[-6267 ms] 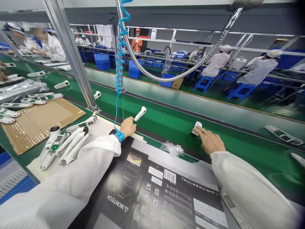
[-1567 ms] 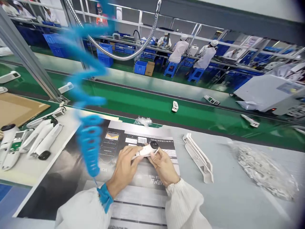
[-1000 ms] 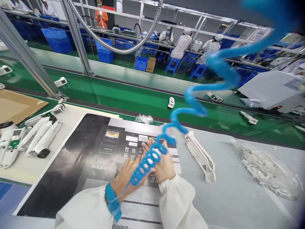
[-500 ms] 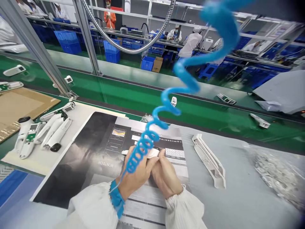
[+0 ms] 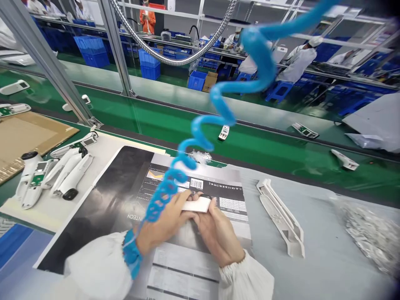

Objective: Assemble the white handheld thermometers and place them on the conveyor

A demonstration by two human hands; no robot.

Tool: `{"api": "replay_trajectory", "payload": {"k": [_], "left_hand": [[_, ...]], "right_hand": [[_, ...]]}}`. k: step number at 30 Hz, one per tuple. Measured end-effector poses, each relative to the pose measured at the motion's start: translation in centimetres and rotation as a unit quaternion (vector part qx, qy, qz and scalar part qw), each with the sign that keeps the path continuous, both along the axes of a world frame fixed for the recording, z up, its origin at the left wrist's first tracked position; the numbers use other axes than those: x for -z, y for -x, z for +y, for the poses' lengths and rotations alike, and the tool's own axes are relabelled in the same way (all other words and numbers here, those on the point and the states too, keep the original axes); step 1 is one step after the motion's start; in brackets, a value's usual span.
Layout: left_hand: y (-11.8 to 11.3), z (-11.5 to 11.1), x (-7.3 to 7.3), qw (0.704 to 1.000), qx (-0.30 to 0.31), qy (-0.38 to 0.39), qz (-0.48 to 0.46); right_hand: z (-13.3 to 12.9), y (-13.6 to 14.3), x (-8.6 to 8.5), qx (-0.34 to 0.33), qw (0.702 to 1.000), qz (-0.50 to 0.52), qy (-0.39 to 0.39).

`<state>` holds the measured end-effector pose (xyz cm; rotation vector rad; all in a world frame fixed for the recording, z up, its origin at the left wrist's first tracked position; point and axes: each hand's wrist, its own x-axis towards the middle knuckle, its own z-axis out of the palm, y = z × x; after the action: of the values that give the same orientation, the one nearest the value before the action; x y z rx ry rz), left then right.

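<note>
Both of my hands meet around a white plastic device [image 5: 196, 205] above the dark printed sheet [image 5: 109, 208]. My left hand [image 5: 165, 221] wraps its left part, fingers curled over the far side. My right hand [image 5: 217, 231] grips the right end, thumb along the edge. A dark part shows at the device's far right edge; its underside is hidden. A blue wrist strap [image 5: 131, 254] circles my left wrist, and its coiled cord [image 5: 162, 196] passes in front of the left hand. To the right lie white shell pieces [image 5: 281, 218] on the grey mat.
Several white devices [image 5: 70, 175] lie at the left beside cardboard [image 5: 34, 139]. A bag of small parts [image 5: 370, 233] is at the right. Behind runs a green conveyor [image 5: 175, 121] carrying devices. A metal post [image 5: 115, 50] stands at the back left; people sit beyond.
My left hand has shifted left and turned, and the device's left end is now covered by it. The coiled cord has swung left. A conveyor device has moved slightly left in view.
</note>
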<state>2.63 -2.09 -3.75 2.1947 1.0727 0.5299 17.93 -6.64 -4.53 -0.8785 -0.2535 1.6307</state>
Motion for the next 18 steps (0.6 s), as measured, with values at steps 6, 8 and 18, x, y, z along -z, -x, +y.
{"api": "replay_trajectory", "payload": {"k": [6,8,18], "left_hand": [[4.1,10.5,-3.6,0.982,-0.062,0.176,-0.014],[4.3,16.3,-4.0,0.986,-0.140,0.088,0.020],[4.9,25.1,-0.6,0.953,-0.272,-0.110,0.072]], "right_hand": [[4.9,-7.9,-2.0,-0.131,0.886,-0.442,-0.054],[9.3,-11.1,-2.0,-0.094,0.763,-0.631,-0.105],[27.2,-14.7,-0.6,-0.119,0.364,-0.907,-0.176]]}}
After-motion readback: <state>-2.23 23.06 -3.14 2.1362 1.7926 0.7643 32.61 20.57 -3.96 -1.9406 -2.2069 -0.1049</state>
